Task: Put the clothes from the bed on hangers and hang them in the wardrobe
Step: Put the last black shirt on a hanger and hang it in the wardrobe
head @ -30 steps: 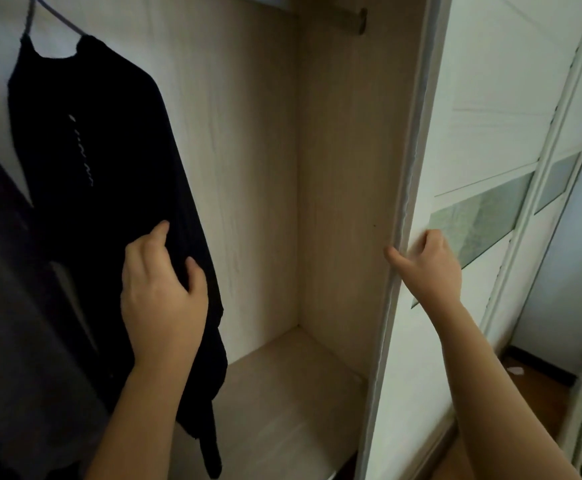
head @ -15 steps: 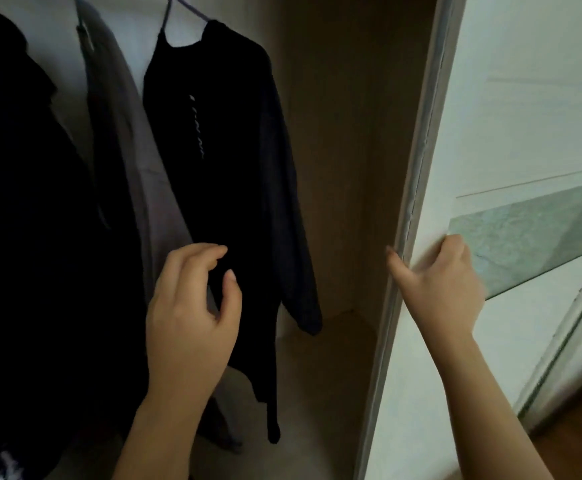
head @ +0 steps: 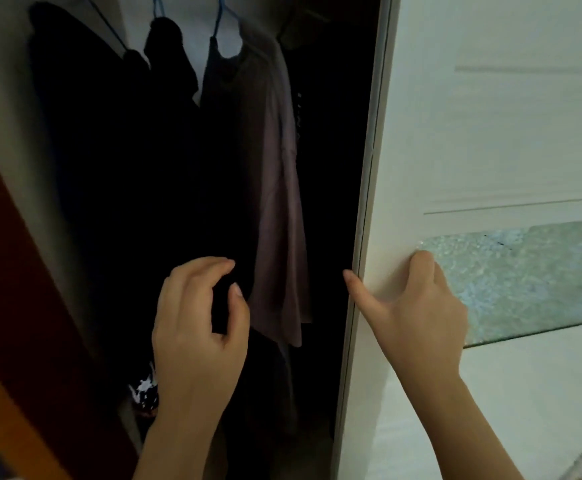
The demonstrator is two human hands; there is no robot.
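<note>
left hand (head: 196, 327): raised in front of the dark wardrobe (head: 195, 38) opening, back of the hand toward me, forearm coming up from the bottom edge.
left fingers: loosely curled into a C and held together, thumb apart from them. I see only dark gap between thumb and index, nothing held. Thumb tip is just beside the hem of the grey-mauve garment (head: 275, 202); contact, cannot tell.
right hand (head: 417, 306): on the white sliding door (head: 490, 133), wrist low, forearm running down to the lower right.
right fingers: thumb stretched left, its tip at the door's leading edge. The other fingers are bent and pressed together on the door face, where the frosted glass panel (head: 532, 282) starts. The fingertips are hidden behind the knuckles. I read it as a grip on the door's edge strip, between thumb and fingers.
clothes: hanging inside the wardrobe on blue hangers (head: 217, 24). The grey-mauve garment is the rightmost one I can make out, with black garments (head: 109, 168) to its left. Deep shadow there, so I can't count them.
door gap: a dark strip shows between the grey-mauve garment and the door edge.
low left: a small black-and-white patterned item (head: 144, 393) sits behind the left wrist; what it is, cannot tell.
far left: a brown-orange panel (head: 12, 323) runs diagonally.
</note>
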